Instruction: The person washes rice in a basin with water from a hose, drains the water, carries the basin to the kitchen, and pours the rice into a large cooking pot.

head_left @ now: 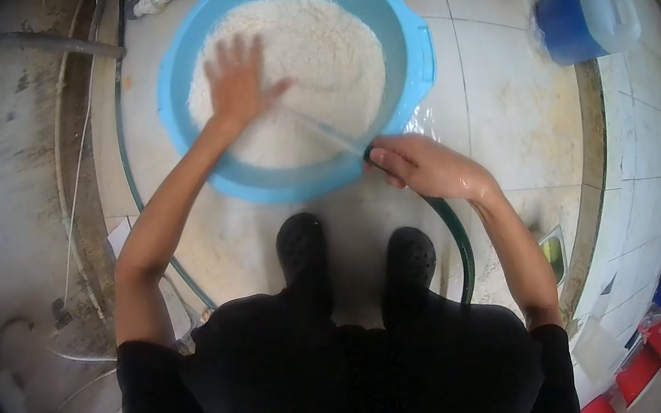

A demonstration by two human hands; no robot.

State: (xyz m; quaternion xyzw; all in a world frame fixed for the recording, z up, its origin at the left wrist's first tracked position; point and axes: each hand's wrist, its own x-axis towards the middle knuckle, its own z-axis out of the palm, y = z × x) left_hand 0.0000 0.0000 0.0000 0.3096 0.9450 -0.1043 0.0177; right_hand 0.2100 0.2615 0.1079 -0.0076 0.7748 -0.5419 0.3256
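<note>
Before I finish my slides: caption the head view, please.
Right hand aims green hose into blue basin of pale, grainy material, left hand spread over it.

Pale, even light falls on the floor (508, 118), with sharp glare beside the basin (419, 50); my spread left hand (237, 91) smears with motion blur, and straight lines bow toward black corners.
</note>
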